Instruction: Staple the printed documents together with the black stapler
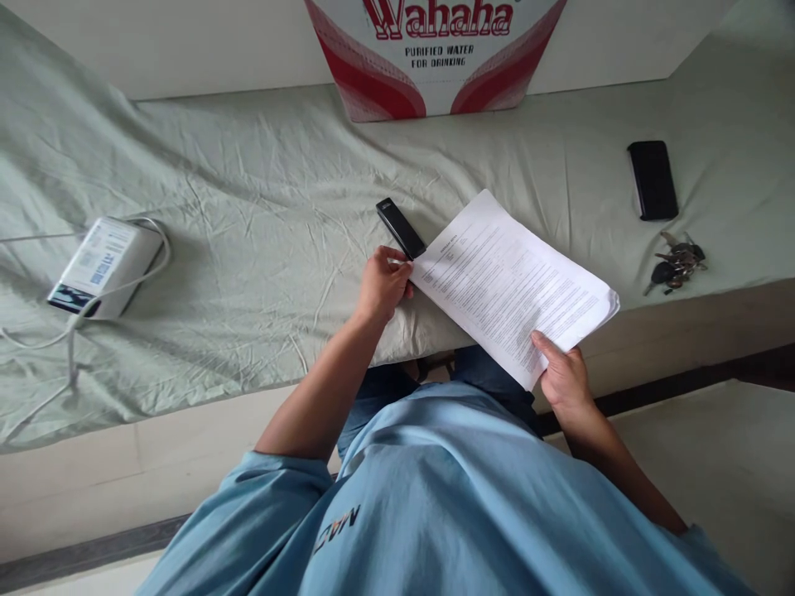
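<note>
A stack of printed paper sheets (497, 281) is tilted across the front edge of the covered surface. My right hand (564, 372) grips its near right corner, thumb on top and fingers underneath. At the left corner of the stack, my left hand (386, 285) has its fingers closed in a pinch on the paper. A black stapler (399, 228) lies directly beyond those fingertips, its near end meeting the same corner of the sheets. Whether the paper sits inside the stapler's jaws is hidden.
A wrinkled pale green cloth (248, 207) covers the surface. At the back stands a red and white Wahaha water carton (435, 79). On the left lies a white box (105, 269) with a white cable (71, 348). A black phone (654, 180) and keys (676, 263) rest on the right.
</note>
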Action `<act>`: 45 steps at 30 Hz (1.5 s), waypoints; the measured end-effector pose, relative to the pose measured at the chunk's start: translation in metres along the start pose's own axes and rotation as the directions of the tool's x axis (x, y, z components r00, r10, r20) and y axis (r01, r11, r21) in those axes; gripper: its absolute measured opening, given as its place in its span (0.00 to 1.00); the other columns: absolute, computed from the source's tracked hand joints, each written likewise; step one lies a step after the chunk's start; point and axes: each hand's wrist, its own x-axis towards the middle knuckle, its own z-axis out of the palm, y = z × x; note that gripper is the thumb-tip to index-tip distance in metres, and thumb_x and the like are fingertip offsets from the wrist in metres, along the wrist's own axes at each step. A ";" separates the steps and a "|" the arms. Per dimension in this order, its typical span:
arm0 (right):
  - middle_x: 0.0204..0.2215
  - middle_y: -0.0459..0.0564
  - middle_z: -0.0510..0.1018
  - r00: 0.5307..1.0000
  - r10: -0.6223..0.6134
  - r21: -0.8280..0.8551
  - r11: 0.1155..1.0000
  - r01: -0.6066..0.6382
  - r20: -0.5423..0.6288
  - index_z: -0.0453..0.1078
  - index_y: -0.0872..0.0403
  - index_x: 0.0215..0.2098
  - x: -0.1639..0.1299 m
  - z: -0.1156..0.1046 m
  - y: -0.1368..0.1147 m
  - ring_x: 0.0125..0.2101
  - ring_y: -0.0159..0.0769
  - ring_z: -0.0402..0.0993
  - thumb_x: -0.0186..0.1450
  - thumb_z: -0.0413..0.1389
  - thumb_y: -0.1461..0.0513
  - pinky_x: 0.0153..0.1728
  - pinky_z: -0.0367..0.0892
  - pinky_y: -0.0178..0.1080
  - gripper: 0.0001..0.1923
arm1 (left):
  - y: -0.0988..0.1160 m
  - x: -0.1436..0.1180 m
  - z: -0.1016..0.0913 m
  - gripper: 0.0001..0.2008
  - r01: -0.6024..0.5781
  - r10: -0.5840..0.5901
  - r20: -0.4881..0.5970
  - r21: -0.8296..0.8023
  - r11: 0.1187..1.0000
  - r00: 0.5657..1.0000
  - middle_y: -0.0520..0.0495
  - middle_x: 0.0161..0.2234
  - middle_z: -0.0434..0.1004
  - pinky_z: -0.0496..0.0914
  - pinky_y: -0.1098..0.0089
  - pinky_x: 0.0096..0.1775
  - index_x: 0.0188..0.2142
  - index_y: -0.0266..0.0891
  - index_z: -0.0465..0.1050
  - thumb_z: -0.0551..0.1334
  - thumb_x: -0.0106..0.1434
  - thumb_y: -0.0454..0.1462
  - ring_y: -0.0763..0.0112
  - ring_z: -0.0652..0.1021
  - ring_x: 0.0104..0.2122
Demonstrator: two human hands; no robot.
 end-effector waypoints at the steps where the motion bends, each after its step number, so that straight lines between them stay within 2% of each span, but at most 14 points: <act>1: 0.48 0.51 0.92 1.000 0.007 0.001 1.000 -0.007 -0.008 0.86 0.49 0.48 -0.001 -0.001 0.000 0.59 0.54 0.86 0.51 0.81 0.53 0.65 0.79 0.56 0.28 | -0.001 0.001 0.001 0.12 -0.009 0.009 0.007 0.000 1.000 1.000 0.61 0.18 0.69 0.59 0.72 0.20 0.38 0.45 0.66 0.66 0.64 0.28 0.76 0.69 0.13; 9: 0.50 0.53 0.92 1.000 -0.016 0.006 1.000 0.016 0.010 0.85 0.50 0.52 -0.003 0.001 0.006 0.59 0.55 0.87 0.56 0.79 0.53 0.65 0.79 0.57 0.27 | -0.009 0.001 0.002 0.14 -0.067 0.067 -0.045 -0.005 0.998 0.997 0.62 0.19 0.69 0.58 0.72 0.22 0.41 0.45 0.65 0.69 0.64 0.30 0.77 0.69 0.13; 18: 0.52 0.51 0.92 1.000 0.007 0.067 0.998 -0.006 -0.014 0.85 0.48 0.51 -0.004 0.009 0.008 0.61 0.53 0.85 0.54 0.80 0.52 0.67 0.78 0.55 0.28 | -0.015 -0.003 0.002 0.14 -0.134 0.141 -0.115 0.069 0.989 0.983 0.60 0.24 0.72 0.66 0.70 0.28 0.45 0.46 0.65 0.67 0.65 0.31 0.74 0.71 0.18; 20: 0.53 0.50 0.91 1.000 -0.005 0.077 0.997 0.006 -0.019 0.85 0.48 0.52 -0.003 0.010 0.007 0.62 0.52 0.85 0.54 0.79 0.53 0.68 0.78 0.54 0.28 | -0.015 -0.004 0.001 0.16 -0.226 0.248 -0.169 0.141 0.964 0.954 0.54 0.32 0.78 0.74 0.66 0.38 0.46 0.46 0.68 0.68 0.63 0.29 0.70 0.77 0.26; 22: 0.53 0.49 0.91 1.000 -0.017 0.083 0.996 0.018 -0.013 0.84 0.48 0.53 -0.003 0.012 0.006 0.63 0.52 0.84 0.55 0.79 0.52 0.69 0.77 0.55 0.29 | -0.014 -0.006 -0.002 0.20 -0.371 0.415 -0.198 0.224 0.901 0.888 0.46 0.45 0.84 0.75 0.59 0.57 0.50 0.45 0.72 0.66 0.60 0.26 0.62 0.83 0.42; 24: 0.54 0.50 0.91 1.000 -0.018 0.085 0.996 0.018 0.002 0.84 0.48 0.53 -0.003 0.014 0.006 0.63 0.52 0.84 0.55 0.79 0.52 0.70 0.76 0.55 0.29 | -0.012 -0.008 -0.006 0.26 -0.507 0.553 -0.142 0.262 0.821 0.821 0.41 0.61 0.82 0.64 0.52 0.73 0.54 0.45 0.77 0.64 0.59 0.24 0.54 0.79 0.62; 26: 0.53 0.51 0.91 1.000 -0.019 0.076 0.997 0.018 0.011 0.84 0.49 0.52 -0.003 0.016 0.008 0.64 0.52 0.84 0.56 0.79 0.51 0.70 0.76 0.56 0.28 | -0.011 -0.009 -0.010 0.29 -0.591 0.618 -0.038 0.249 0.767 0.785 0.43 0.69 0.79 0.52 0.50 0.79 0.57 0.46 0.80 0.62 0.60 0.23 0.53 0.70 0.74; 29: 0.52 0.52 0.92 1.000 -0.021 0.066 0.998 0.020 0.012 0.84 0.50 0.51 -0.002 0.017 0.011 0.63 0.53 0.84 0.56 0.79 0.50 0.71 0.75 0.56 0.28 | -0.014 -0.009 -0.017 0.30 -0.615 0.631 0.076 0.342 0.711 0.772 0.45 0.71 0.79 0.52 0.49 0.80 0.60 0.47 0.83 0.60 0.62 0.25 0.54 0.67 0.78; 33: 0.53 0.52 0.91 1.000 -0.005 0.105 0.994 0.004 0.009 0.84 0.50 0.52 -0.001 0.020 0.014 0.63 0.53 0.84 0.53 0.81 0.50 0.71 0.75 0.57 0.31 | -0.019 -0.014 -0.021 0.39 -0.538 0.577 0.187 0.657 0.528 0.795 0.48 0.76 0.71 0.48 0.44 0.80 0.69 0.51 0.78 0.57 0.63 0.23 0.56 0.68 0.78; 37: 0.51 0.50 0.92 0.997 0.066 0.125 0.990 -0.070 0.035 0.85 0.49 0.50 0.000 0.020 0.018 0.62 0.53 0.85 0.49 0.83 0.52 0.69 0.78 0.55 0.31 | -0.016 -0.016 -0.023 0.40 -0.524 0.566 0.239 0.743 0.416 0.789 0.49 0.77 0.69 0.44 0.39 0.80 0.72 0.54 0.75 0.56 0.64 0.24 0.54 0.71 0.76; 40: 0.50 0.49 0.92 0.992 0.113 0.120 0.986 -0.119 0.060 0.85 0.48 0.49 -0.001 0.010 0.024 0.60 0.52 0.86 0.49 0.83 0.52 0.66 0.81 0.54 0.31 | -0.016 -0.009 -0.028 0.37 -0.559 0.607 0.249 0.729 0.396 0.755 0.48 0.76 0.71 0.51 0.39 0.79 0.71 0.53 0.76 0.55 0.67 0.25 0.53 0.72 0.75; 42: 0.50 0.48 0.92 0.992 0.124 0.130 0.983 -0.127 0.035 0.84 0.47 0.49 -0.001 -0.001 0.027 0.59 0.52 0.87 0.50 0.83 0.53 0.65 0.82 0.54 0.30 | -0.021 -0.003 -0.030 0.35 -0.624 0.660 0.260 0.670 0.403 0.705 0.44 0.75 0.73 0.59 0.44 0.77 0.71 0.49 0.76 0.56 0.68 0.27 0.54 0.73 0.75; 44: 0.49 0.48 0.92 0.992 0.122 0.158 0.980 -0.117 -0.025 0.84 0.47 0.48 -0.001 -0.012 0.027 0.59 0.50 0.87 0.50 0.83 0.53 0.65 0.83 0.51 0.29 | -0.027 -0.003 -0.030 0.30 -0.680 0.721 0.221 0.587 0.439 0.656 0.39 0.74 0.74 0.66 0.48 0.74 0.69 0.43 0.76 0.57 0.70 0.31 0.54 0.73 0.75; 45: 0.49 0.47 0.92 0.992 0.119 0.179 0.978 -0.108 -0.051 0.84 0.46 0.47 -0.001 -0.016 0.026 0.60 0.49 0.87 0.50 0.83 0.53 0.65 0.83 0.50 0.28 | -0.030 -0.007 -0.028 0.27 -0.685 0.739 0.166 0.547 0.482 0.653 0.36 0.73 0.75 0.69 0.49 0.72 0.68 0.42 0.76 0.58 0.72 0.33 0.53 0.73 0.74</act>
